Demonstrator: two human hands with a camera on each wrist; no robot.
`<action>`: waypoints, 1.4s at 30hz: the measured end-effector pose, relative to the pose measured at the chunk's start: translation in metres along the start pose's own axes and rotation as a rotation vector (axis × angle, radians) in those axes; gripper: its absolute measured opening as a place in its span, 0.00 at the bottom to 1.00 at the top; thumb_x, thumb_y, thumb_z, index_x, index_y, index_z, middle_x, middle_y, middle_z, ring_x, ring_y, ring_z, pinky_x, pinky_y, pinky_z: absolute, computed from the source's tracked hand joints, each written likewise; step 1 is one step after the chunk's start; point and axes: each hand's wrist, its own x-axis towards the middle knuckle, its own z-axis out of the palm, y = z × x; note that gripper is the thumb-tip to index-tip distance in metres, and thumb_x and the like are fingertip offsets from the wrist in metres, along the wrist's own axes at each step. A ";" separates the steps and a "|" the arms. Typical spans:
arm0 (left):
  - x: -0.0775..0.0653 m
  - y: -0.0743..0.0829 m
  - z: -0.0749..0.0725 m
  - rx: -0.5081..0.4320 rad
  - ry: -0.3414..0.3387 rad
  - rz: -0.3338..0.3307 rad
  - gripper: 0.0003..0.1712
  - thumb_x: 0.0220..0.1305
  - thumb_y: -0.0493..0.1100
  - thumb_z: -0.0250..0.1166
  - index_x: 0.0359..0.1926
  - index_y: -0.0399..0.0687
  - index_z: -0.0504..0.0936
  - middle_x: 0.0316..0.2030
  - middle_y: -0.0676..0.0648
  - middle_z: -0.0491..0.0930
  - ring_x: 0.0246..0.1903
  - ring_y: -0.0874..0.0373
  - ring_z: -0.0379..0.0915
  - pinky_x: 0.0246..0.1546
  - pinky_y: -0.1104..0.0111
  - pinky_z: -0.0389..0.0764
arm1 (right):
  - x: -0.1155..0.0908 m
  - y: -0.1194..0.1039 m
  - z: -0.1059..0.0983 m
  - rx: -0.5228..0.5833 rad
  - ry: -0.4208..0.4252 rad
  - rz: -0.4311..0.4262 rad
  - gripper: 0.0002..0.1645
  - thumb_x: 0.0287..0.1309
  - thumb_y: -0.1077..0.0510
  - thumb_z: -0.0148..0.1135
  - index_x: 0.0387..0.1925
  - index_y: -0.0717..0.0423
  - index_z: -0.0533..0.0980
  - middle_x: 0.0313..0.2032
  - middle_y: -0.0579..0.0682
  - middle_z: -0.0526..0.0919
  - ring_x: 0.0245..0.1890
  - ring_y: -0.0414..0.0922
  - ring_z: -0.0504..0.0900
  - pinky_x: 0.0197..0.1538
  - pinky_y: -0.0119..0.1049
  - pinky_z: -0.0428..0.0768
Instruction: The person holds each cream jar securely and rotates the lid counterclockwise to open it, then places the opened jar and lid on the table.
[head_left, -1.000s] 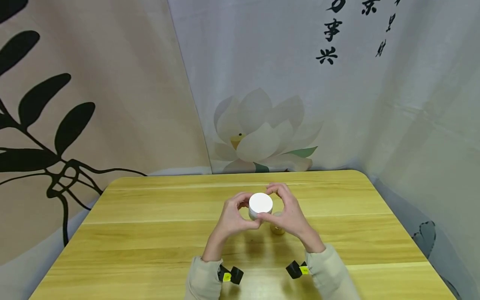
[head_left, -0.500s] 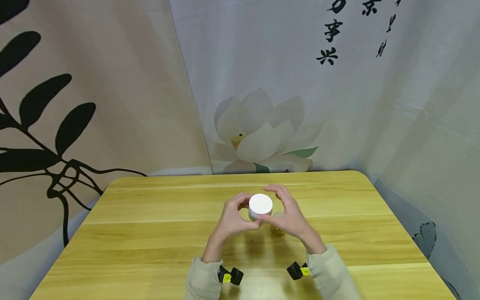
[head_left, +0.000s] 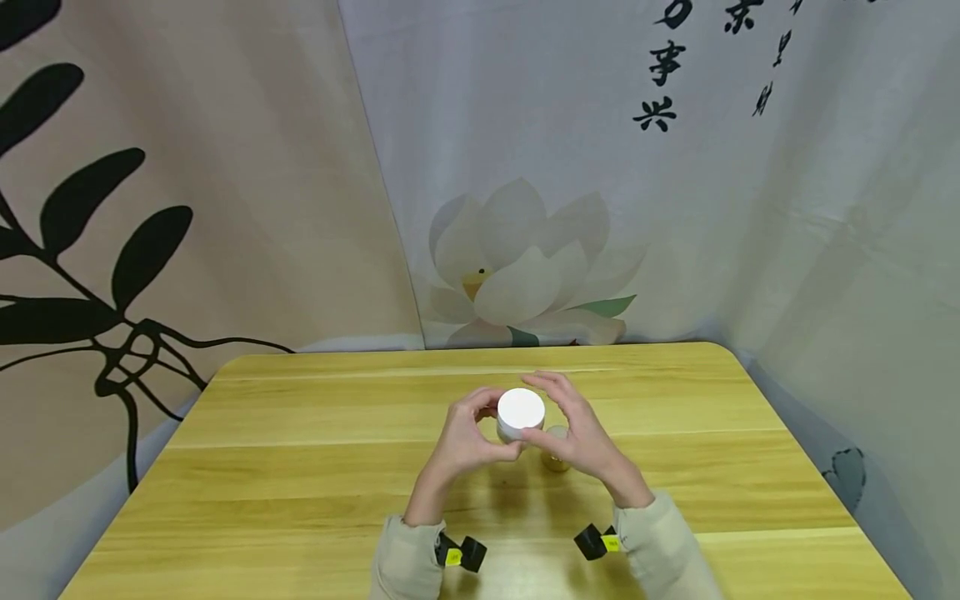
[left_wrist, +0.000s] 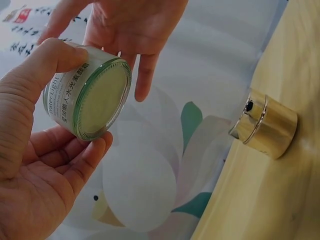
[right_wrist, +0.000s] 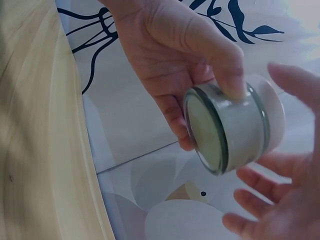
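Observation:
My left hand (head_left: pixel 467 432) holds a cream jar (left_wrist: pixel 70 95) above the table, its thumb on one side and fingers on the other. The jar has a green-tinted glass body with printed lettering and a white lid (head_left: pixel 521 408), which faces up in the head view. Around the lid, my right hand (head_left: pixel 579 429) is spread, with fingers apart and loosely bent. In the right wrist view, the right hand (right_wrist: pixel 285 195) shows a gap between its thumb and the lid. Below it stands a shiny gold container (left_wrist: pixel 270 125), partly hidden by the right hand in the head view.
The wooden table (head_left: pixel 300 483) has rounded far corners. Behind it hangs a pale cloth (head_left: pixel 675 250) printed with a lotus, leaves and dark characters. A small black device with a yellow label (head_left: pixel 463 553) sits at each wrist.
My right hand's fingers have straightened and spread a little, with the fingertips shifting slightly left past the lid's far side. The left hand and the jar have stayed nearly still.

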 end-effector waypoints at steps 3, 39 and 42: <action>-0.001 0.001 0.000 0.003 0.002 -0.015 0.28 0.36 0.31 0.74 0.45 0.34 0.79 0.40 0.43 0.79 0.36 0.56 0.75 0.39 0.63 0.80 | 0.000 -0.002 0.003 -0.011 0.029 0.072 0.35 0.42 0.54 0.75 0.53 0.57 0.71 0.55 0.57 0.70 0.60 0.55 0.65 0.55 0.64 0.65; 0.000 0.001 0.001 -0.004 -0.006 -0.023 0.29 0.37 0.31 0.74 0.46 0.32 0.78 0.41 0.40 0.78 0.38 0.53 0.75 0.40 0.60 0.80 | 0.001 0.003 -0.001 0.110 -0.051 0.032 0.34 0.51 0.60 0.67 0.61 0.58 0.69 0.57 0.55 0.69 0.59 0.55 0.66 0.56 0.63 0.65; 0.000 -0.001 0.000 -0.013 -0.001 -0.026 0.29 0.37 0.32 0.74 0.47 0.34 0.78 0.41 0.42 0.79 0.38 0.55 0.74 0.40 0.62 0.80 | 0.001 0.000 0.000 0.087 -0.003 0.092 0.36 0.46 0.59 0.72 0.59 0.56 0.69 0.57 0.55 0.70 0.59 0.54 0.66 0.56 0.62 0.65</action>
